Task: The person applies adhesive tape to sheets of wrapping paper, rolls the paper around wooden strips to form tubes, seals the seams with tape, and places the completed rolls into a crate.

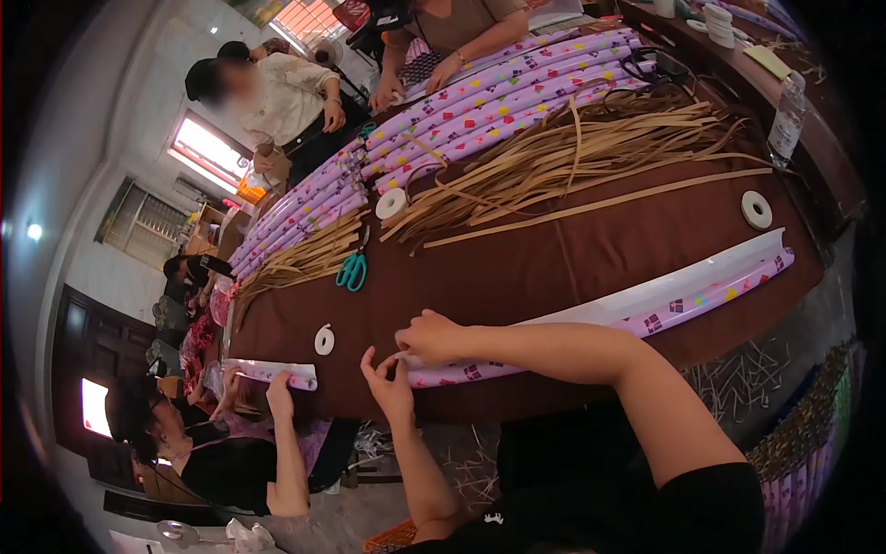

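Note:
A long lilac sheet printed with small coloured motifs [655, 320] lies along the near table edge, partly rolled, its white inner side facing up. My left hand [392, 386] grips its left end, thumb and fingers closed together. Just above, my right hand [432, 336] is closed at the same end, fingers bent down on the sheet's edge; the right forearm crosses over the sheet. Exactly what the right fingertips pinch is hidden. A white tape roll [324, 340] lies left of my hands, and teal-handled scissors [352, 270] lie beyond them.
Tan strips [554, 157] are heaped across the brown tablecloth [517, 268], with lilac rolls [498, 106] behind. More tape rolls [757, 210] and a clear bottle [787, 120] stand at right. At left, a co-worker's hands [280, 392] hold a short lilac piece; other people work across the table.

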{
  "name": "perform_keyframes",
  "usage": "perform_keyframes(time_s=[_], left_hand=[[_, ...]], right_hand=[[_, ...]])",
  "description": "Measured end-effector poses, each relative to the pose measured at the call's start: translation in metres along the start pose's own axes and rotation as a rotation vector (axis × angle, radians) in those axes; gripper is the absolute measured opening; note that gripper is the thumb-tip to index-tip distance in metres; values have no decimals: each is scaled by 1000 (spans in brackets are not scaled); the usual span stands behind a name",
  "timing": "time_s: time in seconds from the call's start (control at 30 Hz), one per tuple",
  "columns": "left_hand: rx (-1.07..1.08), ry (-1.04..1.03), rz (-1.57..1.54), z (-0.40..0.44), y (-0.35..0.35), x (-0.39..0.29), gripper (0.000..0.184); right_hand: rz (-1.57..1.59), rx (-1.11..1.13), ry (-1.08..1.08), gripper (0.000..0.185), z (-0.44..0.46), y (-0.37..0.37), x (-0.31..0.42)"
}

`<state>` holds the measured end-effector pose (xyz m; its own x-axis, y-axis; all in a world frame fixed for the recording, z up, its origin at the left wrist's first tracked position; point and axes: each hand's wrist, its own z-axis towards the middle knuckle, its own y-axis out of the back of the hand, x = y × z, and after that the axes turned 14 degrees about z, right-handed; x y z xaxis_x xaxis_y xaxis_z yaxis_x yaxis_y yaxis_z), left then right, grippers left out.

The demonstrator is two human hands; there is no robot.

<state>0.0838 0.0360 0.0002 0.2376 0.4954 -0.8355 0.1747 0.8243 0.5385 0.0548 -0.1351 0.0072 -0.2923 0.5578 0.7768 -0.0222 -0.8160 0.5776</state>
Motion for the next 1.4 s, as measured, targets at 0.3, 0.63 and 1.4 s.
perform_keyframes(time_s=[0.3,0.63,1.4], left_hand=[[184,198,-302,21,19,-1,81],[127,130,-292,13,7,1,78],[92,162,-407,10,10,0,91]], right_hand=[[-229,-174,356,12,-5,-2,-5],[-223,-203,509,4,-1,-3,-7],[-518,-283,576,7,-3,-7,8]])
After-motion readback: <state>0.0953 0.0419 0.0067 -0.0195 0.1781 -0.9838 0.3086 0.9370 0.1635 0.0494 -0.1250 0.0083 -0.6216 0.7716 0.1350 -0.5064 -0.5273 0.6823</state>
